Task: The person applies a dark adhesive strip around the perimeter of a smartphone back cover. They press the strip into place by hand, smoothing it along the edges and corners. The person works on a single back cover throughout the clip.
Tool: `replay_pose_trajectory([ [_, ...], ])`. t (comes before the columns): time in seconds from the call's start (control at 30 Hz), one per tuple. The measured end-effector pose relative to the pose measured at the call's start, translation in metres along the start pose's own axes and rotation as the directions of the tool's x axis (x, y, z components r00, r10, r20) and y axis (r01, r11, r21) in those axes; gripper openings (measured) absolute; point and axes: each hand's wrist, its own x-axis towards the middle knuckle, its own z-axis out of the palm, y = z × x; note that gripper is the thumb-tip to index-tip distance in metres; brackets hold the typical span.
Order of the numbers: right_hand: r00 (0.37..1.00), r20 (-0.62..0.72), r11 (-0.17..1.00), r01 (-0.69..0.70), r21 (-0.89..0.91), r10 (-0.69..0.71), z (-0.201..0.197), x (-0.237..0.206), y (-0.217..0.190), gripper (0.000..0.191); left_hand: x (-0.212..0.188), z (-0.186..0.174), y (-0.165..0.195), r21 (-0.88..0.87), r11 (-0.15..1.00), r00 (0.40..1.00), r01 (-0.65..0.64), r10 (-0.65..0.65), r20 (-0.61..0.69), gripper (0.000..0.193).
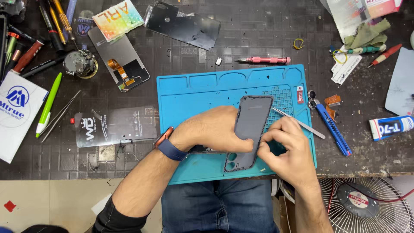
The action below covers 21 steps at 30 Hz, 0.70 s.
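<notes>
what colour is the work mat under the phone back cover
Bright blue work mat, seen best in the head view.

Your left hand wears a navy-strapped watch with a coppery case at the wrist, a dark sleeve is bunched at lower left, your right hand is bare, and blue jeans fill bottom centre.

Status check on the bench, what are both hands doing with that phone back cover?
Left hand grips dark back cover, tilted above blue mat. Right hand pinches its right edge. Metal pry tool lies beside it.
</notes>
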Motion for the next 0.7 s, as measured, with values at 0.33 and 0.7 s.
replay_pose_trajectory([
  [0.33,0.999,-0.008,0.997,0.033,0.063,-0.033,-0.003,-0.005,-0.001,0.011,-0.002,-0.007,0.0,-0.224,0.974,0.994,0.018,0.007,0.109,0.027],
  [0.7,0.999,-0.001,0.991,0.037,0.129,-0.037,-0.006,-0.01,0.009,0.012,-0.005,-0.013,0.006,-0.186,0.979,0.991,0.079,-0.057,0.121,0.036],
])
